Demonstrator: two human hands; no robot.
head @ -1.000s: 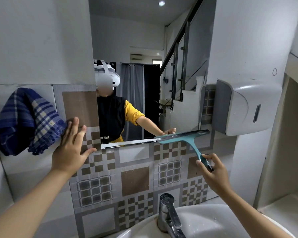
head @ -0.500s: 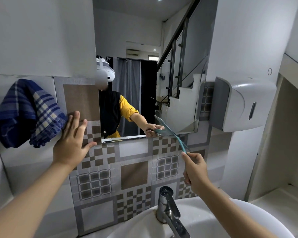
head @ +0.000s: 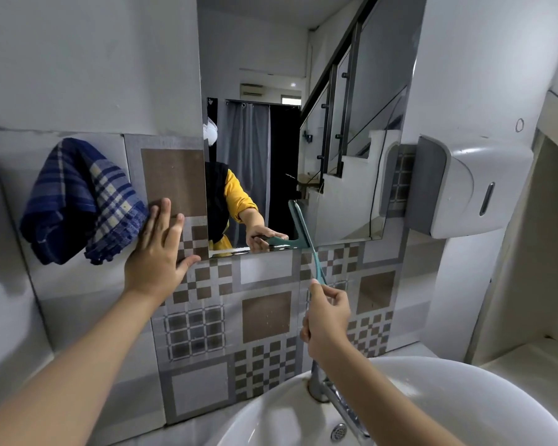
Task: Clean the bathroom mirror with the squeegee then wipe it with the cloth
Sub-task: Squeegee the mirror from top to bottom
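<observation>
The mirror hangs on the wall above the tiled band. My right hand grips the handle of a teal squeegee, whose blade stands nearly upright, edge-on, in front of the mirror's lower middle. A blue checked cloth hangs on the wall to the left. My left hand rests flat with straight fingers on the tiles, just right of the cloth and left of the mirror's bottom corner.
A white dispenser is fixed to the wall right of the mirror. Below are a white basin and a chrome tap under my right forearm. A ledge sits at the right.
The squeegee has turned from lying level along the mirror's bottom edge to standing nearly upright, and my right hand has shifted left with it. My left hand stays on the tiles.
</observation>
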